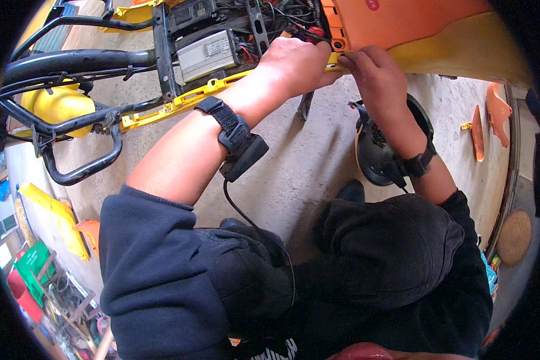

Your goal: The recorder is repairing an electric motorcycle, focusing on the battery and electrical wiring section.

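Note:
My left hand reaches across the yellow trim strip of a vehicle frame. Its fingers are curled beside the wiring, and its thumb lies along the strip's right end. My right hand is pinched at the seam where the strip meets an orange panel; what sits between the fingertips is hidden. Both hands almost meet there. Left of my left hand, a silver finned controller box lies in the frame among loose wires. A red connector shows just beyond my left fingers.
Black frame tubes and a bent bar extend to the left. Beneath my right forearm, a black round part rests on the concrete floor. Orange pieces lie at right, a yellow panel at left near a green box.

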Motion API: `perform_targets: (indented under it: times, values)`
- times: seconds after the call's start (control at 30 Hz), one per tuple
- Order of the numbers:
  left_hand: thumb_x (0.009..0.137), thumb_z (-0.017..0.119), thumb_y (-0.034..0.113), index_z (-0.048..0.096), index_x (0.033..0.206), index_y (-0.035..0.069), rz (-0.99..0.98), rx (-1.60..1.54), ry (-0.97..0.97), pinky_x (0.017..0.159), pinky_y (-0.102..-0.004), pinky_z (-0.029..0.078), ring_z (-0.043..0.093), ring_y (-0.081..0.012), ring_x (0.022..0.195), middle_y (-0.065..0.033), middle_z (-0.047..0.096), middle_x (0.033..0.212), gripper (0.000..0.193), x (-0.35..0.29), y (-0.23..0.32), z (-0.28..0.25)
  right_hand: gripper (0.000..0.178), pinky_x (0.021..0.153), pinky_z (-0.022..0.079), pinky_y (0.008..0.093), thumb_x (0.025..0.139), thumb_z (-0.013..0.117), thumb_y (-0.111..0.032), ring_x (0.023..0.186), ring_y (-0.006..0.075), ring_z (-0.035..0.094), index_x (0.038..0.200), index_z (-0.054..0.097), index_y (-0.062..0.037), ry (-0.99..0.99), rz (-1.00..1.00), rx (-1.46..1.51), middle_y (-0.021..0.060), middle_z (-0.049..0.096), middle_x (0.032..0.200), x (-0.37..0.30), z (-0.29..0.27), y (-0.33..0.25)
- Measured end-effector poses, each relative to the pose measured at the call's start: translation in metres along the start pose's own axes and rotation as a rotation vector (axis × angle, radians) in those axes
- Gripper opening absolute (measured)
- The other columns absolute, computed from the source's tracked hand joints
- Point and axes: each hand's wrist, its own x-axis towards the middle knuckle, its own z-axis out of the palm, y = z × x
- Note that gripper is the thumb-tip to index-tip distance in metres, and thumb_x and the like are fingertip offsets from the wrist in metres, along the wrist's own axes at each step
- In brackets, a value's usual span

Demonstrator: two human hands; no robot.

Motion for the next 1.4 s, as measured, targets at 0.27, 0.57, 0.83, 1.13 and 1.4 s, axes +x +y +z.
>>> perform_targets:
  times: [0.27,0.57,0.83,1.13,1.4]
  values:
    - [0.087,0.055,0.06,0.063,0.097,0.008,0.008,0.005,-0.01,0.07,-0.0463,0.056,0.07,-0.0349,0.077,-0.0163,0.07,0.08,0.054,0.001,-0.002,0.0,0.014,0.07,0.053,0.0425,0.084,0.067,-0.02,0.083,0.0319,0.064,0.093,0.067,-0.0085,0.111,-0.023,0.075,0.0106,0.065,0.09,-0.009,0.008,0.002]
    - [0.086,0.059,0.057,0.064,0.096,0.006,-0.004,0.004,-0.004,0.071,-0.0449,0.055,0.07,-0.0333,0.078,-0.0153,0.071,0.08,0.052,0.0,0.0,-0.002,0.019,0.069,0.053,0.0433,0.084,0.068,-0.023,0.079,0.0342,0.065,0.096,0.067,-0.0077,-0.051,0.067,0.083,0.0124,0.065,0.089,-0.001,-0.006,-0.002]
    - [0.085,0.062,0.052,0.066,0.096,0.006,-0.002,0.003,-0.006,0.072,-0.042,0.055,0.071,-0.0307,0.078,-0.0139,0.071,0.08,0.048,0.0,0.0,-0.004,0.019,0.073,0.054,0.0406,0.086,0.065,-0.016,0.086,0.033,0.066,0.104,0.067,-0.0078,0.027,0.08,0.256,0.0132,0.067,0.097,-0.004,-0.016,-0.002]
    - [0.085,0.062,0.053,0.066,0.096,0.006,0.01,0.01,-0.012,0.073,-0.0423,0.055,0.071,-0.0306,0.079,-0.0139,0.071,0.081,0.048,0.001,0.001,-0.003,0.015,0.07,0.053,0.0425,0.085,0.066,-0.017,0.084,0.0335,0.065,0.098,0.067,-0.0099,-0.036,0.056,0.144,0.0094,0.064,0.095,0.002,-0.006,0.001]
    - [0.087,0.057,0.06,0.062,0.094,0.007,0.032,0.018,0.005,0.067,-0.0459,0.055,0.07,-0.0346,0.074,-0.0151,0.069,0.075,0.054,0.002,-0.003,0.001,0.016,0.071,0.053,0.043,0.085,0.065,-0.018,0.085,0.0341,0.065,0.098,0.065,-0.0096,-0.089,0.099,0.097,0.0105,0.063,0.094,0.002,-0.011,-0.001]
